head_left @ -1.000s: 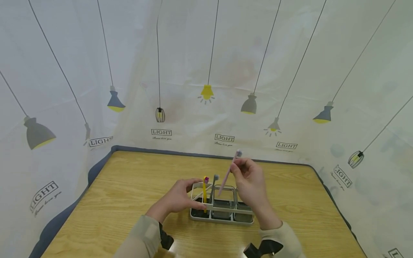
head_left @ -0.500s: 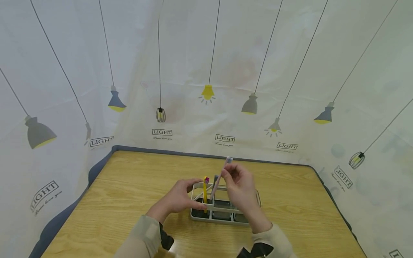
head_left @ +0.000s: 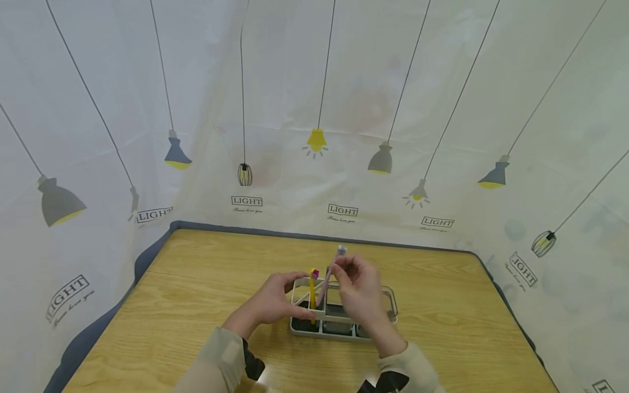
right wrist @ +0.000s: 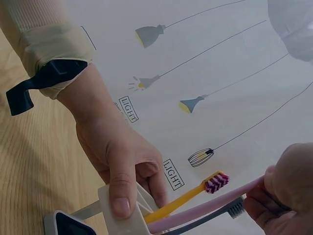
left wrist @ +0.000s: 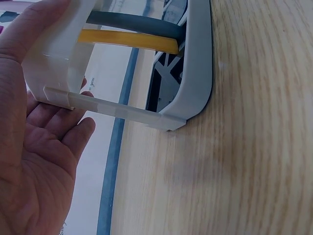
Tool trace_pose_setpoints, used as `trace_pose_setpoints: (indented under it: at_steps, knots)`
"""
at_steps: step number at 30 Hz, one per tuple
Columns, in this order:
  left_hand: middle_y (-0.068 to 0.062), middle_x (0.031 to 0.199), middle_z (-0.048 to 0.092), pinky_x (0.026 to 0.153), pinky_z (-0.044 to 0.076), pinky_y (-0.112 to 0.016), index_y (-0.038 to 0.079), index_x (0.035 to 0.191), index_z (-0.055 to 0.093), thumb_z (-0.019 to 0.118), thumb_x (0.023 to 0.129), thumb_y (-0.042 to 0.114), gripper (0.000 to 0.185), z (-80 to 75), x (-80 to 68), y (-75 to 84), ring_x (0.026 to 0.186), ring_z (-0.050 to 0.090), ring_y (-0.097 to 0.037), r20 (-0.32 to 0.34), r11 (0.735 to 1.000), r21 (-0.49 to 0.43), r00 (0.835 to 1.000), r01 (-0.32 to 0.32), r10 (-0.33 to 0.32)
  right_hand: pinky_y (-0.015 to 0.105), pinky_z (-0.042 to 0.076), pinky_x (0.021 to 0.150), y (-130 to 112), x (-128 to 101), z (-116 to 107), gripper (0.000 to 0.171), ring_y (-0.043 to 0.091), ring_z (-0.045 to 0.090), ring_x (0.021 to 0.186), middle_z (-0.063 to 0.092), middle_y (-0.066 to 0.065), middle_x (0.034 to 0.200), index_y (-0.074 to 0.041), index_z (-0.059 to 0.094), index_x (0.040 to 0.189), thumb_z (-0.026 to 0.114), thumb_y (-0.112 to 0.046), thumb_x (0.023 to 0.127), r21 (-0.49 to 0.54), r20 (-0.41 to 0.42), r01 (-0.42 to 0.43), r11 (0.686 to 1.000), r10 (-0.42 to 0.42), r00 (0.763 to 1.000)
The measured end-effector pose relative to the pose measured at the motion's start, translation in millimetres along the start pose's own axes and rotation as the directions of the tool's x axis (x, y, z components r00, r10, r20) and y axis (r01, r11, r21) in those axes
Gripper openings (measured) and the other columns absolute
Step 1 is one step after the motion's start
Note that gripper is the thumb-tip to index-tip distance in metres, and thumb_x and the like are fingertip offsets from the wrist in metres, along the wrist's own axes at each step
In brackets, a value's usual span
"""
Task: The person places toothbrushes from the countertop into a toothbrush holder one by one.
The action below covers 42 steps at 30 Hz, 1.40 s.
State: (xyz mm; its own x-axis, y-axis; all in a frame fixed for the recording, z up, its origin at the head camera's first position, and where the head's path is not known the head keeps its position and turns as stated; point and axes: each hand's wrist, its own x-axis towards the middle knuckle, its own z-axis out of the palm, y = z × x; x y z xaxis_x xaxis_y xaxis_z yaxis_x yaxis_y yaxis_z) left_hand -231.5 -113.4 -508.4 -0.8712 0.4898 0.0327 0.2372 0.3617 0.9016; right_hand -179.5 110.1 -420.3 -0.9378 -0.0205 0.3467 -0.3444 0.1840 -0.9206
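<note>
The right hand (head_left: 357, 289) pinched a pink toothbrush (head_left: 328, 274) between thumb and fingertips, its lower end inside the left compartment of the caddy (head_left: 388, 303), beside a yellow brush (head_left: 312, 292) and a grey brush (right wrist: 215, 217). The left hand (head_left: 271, 302) gripped the caddy's left end, thumb over the rim. The caddy stood mid-table (head_left: 196, 284), toward the near edge.

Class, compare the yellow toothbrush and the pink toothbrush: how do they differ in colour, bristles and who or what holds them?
The yellow toothbrush has a yellow handle; the pink toothbrush has a pale pink one. The yellow one's purple-and-white bristles show plainly; the pink one's head is hidden behind the right hand in the wrist view. The yellow one stands free in the holder; the pink one is pinched by the right hand. Both lean in the holder's left end.
</note>
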Motion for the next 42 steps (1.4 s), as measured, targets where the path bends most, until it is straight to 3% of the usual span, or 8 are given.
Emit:
trace_pose_setpoints:
  at_steps: [7, 13, 18, 31, 38, 42]
  knots:
    - [-0.009, 0.155, 0.054, 0.118, 0.039, -0.052, 0.01, 0.152, 0.056, 0.098, 0.075, 0.042, 0.093, -0.4, 0.7, 1.4, 0.146, 0.047, -0.037, 0.0, 1.0, -0.006, 1.0, -0.01, 0.01, 0.028, 0.06, 0.074, 6.6, -3.0, 4.5, 0.007, 0.032, 0.069, 0.089, 0.071, 0.014, 0.098, 0.002, 0.069, 0.098, 0.07, 0.009, 0.097, -0.047, -0.013, 0.044, 0.998, -0.044, 0.999]
    - [-0.006, 0.155, 0.053, 0.119, 0.039, -0.05, 0.013, 0.152, 0.057, 0.099, 0.073, 0.045, 0.096, 0.4, 0.3, 1.2, 0.147, 0.046, -0.035, -0.002, 1.0, -0.007, 1.0, 0.002, -0.002, 0.033, 0.062, 0.078, 12.5, -5.7, 7.7, 0.009, 0.038, 0.07, 0.092, 0.07, 0.016, 0.098, 0.002, 0.069, 0.097, 0.07, 0.011, 0.097, -0.034, -0.003, 0.041, 0.999, -0.041, 0.999]
    - [-0.006, 0.156, 0.053, 0.119, 0.039, -0.049, 0.014, 0.152, 0.057, 0.099, 0.072, 0.046, 0.097, 1.5, -0.5, 0.6, 0.147, 0.046, -0.036, -0.006, 1.0, -0.006, 1.0, 0.007, -0.007, 0.026, 0.06, 0.075, 15.5, -8.0, 10.0, 0.011, 0.043, 0.07, 0.092, 0.072, 0.015, 0.097, -0.001, 0.07, 0.096, 0.071, 0.01, 0.097, -0.048, -0.006, 0.042, 0.998, -0.043, 0.999]
    - [-0.003, 0.154, 0.055, 0.119, 0.04, -0.049, 0.017, 0.151, 0.059, 0.1, 0.072, 0.045, 0.093, 0.7, 0.2, 0.6, 0.146, 0.047, -0.035, -0.006, 1.0, -0.014, 1.0, 0.008, -0.008, 0.029, 0.061, 0.077, 27.0, -15.7, 16.7, 0.01, 0.025, 0.071, 0.087, 0.072, 0.013, 0.093, 0.0, 0.072, 0.094, 0.071, 0.01, 0.097, -0.126, 0.013, 0.034, 0.991, -0.033, 0.999]
    - [-0.004, 0.154, 0.054, 0.118, 0.041, -0.049, 0.017, 0.151, 0.058, 0.1, 0.072, 0.044, 0.093, 0.6, -0.5, 1.5, 0.146, 0.048, -0.033, -0.005, 1.0, -0.016, 1.0, 0.009, -0.009, 0.028, 0.061, 0.076, 35.2, -18.7, 19.3, 0.007, 0.038, 0.072, 0.09, 0.071, 0.014, 0.093, 0.006, 0.071, 0.095, 0.07, 0.013, 0.095, -0.116, 0.042, 0.032, 0.993, -0.028, 0.999]
    - [-0.006, 0.155, 0.054, 0.118, 0.041, -0.051, 0.015, 0.152, 0.058, 0.099, 0.074, 0.044, 0.093, 0.9, -0.5, 0.9, 0.146, 0.048, -0.035, -0.002, 1.0, -0.021, 1.0, 0.005, -0.005, 0.029, 0.062, 0.075, 38.3, -20.4, 22.3, 0.009, 0.038, 0.073, 0.087, 0.072, 0.017, 0.092, 0.005, 0.072, 0.093, 0.071, 0.014, 0.094, -0.134, 0.041, 0.054, 0.989, -0.049, 0.998]
